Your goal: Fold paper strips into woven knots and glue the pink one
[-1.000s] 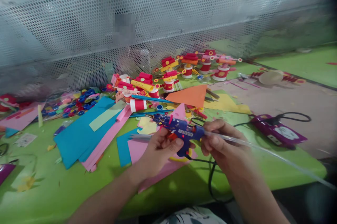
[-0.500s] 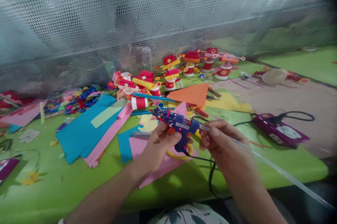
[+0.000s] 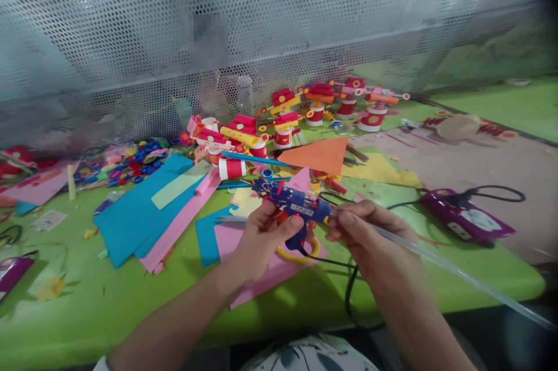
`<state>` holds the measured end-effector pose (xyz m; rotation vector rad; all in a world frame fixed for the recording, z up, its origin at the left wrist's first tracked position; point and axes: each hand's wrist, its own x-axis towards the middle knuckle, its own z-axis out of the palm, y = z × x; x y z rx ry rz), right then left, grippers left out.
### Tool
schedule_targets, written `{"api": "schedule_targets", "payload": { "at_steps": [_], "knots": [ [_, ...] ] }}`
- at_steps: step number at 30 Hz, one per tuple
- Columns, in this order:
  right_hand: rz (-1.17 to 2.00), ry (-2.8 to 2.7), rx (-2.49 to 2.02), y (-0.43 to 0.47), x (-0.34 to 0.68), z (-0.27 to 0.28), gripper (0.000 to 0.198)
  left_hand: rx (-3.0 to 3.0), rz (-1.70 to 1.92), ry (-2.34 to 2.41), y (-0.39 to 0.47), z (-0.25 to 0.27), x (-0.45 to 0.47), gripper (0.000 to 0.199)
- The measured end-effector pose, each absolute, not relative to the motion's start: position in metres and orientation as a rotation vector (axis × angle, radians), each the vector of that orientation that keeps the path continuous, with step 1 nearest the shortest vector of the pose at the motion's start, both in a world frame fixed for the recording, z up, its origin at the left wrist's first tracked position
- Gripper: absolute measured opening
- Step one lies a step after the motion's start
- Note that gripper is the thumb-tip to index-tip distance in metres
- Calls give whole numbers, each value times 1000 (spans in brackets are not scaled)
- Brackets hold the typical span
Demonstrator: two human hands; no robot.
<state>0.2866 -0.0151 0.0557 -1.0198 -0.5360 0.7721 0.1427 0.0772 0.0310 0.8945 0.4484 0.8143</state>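
Observation:
My left hand (image 3: 264, 237) is closed around a dark blue hot glue gun (image 3: 300, 205), whose metal nozzle points to the upper left. A small red light glows on its body, and a black cord runs from the handle. Between the fingers of my right hand (image 3: 370, 237) is a long translucent glue stick (image 3: 444, 263); its front end meets the back of the gun, and the rest trails to the lower right. Below the gun lie pink paper (image 3: 253, 281) and yellow-handled scissors (image 3: 290, 256), partly hidden by my left hand.
Blue sheets (image 3: 135, 225) and orange paper (image 3: 316, 156) lie on the green table (image 3: 65, 324). Behind them stand several red-and-white paper cup figures (image 3: 283, 137) before a perforated metal panel (image 3: 279, 22). A purple power strip (image 3: 462, 217) sits at right, colourful caps (image 3: 143, 156) at left.
My right hand and the glue stick have moved slightly left, closer to the gun, so less of the stick shows between fingers and gun. The camera view has shifted a little.

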Motion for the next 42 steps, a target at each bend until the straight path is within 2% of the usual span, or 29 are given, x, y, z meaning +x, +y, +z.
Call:
{"api": "schedule_targets", "payload": {
  "at_steps": [7, 22, 29, 33, 39, 42],
  "knots": [
    [802, -500, -1028, -16, 287, 55, 23, 928, 803, 426, 78, 34, 143, 18],
    [973, -417, -1074, -9, 302, 49, 30, 862, 806, 407, 80, 42, 147, 35],
    [1035, -427, -1020, -22, 301, 63, 25, 793, 790, 403, 75, 40, 147, 31],
    [994, -461, -1004, -27, 299, 62, 21, 771, 770, 397, 71, 44, 144, 27],
    [758, -602, -1047, -30, 293, 65, 15, 813, 747, 370, 68, 48, 141, 24],
    [814, -595, -1037, -29, 296, 65, 16, 869, 786, 384, 70, 45, 141, 23]
  ]
}}
